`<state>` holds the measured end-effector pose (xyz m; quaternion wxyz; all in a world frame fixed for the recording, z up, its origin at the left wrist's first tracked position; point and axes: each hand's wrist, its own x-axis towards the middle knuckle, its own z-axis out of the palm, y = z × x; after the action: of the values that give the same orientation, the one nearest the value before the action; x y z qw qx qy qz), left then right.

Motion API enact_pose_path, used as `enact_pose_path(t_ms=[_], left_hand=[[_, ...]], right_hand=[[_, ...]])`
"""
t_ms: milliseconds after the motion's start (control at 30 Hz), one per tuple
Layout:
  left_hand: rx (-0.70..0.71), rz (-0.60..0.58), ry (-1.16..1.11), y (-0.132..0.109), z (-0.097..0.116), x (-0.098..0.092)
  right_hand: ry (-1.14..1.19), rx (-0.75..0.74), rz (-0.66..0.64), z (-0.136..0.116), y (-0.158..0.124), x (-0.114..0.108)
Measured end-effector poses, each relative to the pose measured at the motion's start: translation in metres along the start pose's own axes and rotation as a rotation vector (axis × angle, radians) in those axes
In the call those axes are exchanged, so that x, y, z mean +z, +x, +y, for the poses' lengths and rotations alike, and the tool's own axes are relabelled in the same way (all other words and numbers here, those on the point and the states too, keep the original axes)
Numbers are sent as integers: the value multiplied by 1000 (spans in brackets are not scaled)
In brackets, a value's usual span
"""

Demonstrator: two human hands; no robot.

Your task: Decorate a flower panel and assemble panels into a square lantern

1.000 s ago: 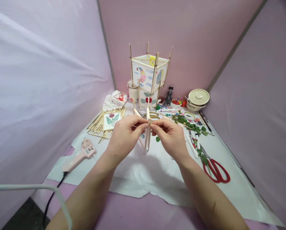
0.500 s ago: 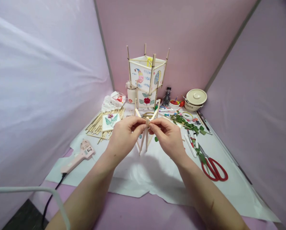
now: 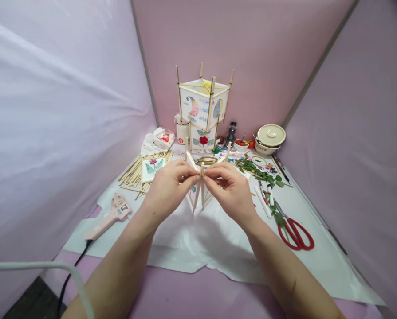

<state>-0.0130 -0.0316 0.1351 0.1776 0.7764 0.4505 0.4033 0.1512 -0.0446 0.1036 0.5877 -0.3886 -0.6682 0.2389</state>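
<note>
Between my hands stands a small frame of thin wooden sticks with pale, decorated panels, its near sticks meeting at the top and spreading apart lower down. My left hand pinches the near corner's top from the left, thumb and index finger closed on the sticks. From the right, my right hand pinches the same joint. Whether a small band sits under the fingertips cannot be made out. Behind the frame rises a finished-looking paper lantern with drawn panels and upright sticks.
To the left lie a pink glue gun, a heap of wooden sticks and a flower panel. Red-handled scissors, white markers and green leaves lie right. A lidded bowl stands at the back right.
The frame's right side has swung outward to the right, so its back sticks stand farther apart. Both hands stay pinched at the near corner, with only a slight shift.
</note>
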Motion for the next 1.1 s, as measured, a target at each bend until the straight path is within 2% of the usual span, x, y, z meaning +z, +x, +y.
enact_pose_path(t_ms=[167,467,600,767,1000,1100], left_hand=[[-39,-21,-97,0,-2,2],[-92,20,-198,4,-6,5],[-55,25,-262,4,-6,9],[44,64,-210,5,-8,14],[162,118,-252,8,-13,24],[160,138,-290,6,-15,30]], right_hand=[[41,-20,42,6,0,4],[34,-33,4,6,1,6],[30,-52,-24,6,2,3],[-51,-65,-18,9,3,-1],[-34,-52,-59,7,7,-8],[-79,-55,-37,9,9,-10]])
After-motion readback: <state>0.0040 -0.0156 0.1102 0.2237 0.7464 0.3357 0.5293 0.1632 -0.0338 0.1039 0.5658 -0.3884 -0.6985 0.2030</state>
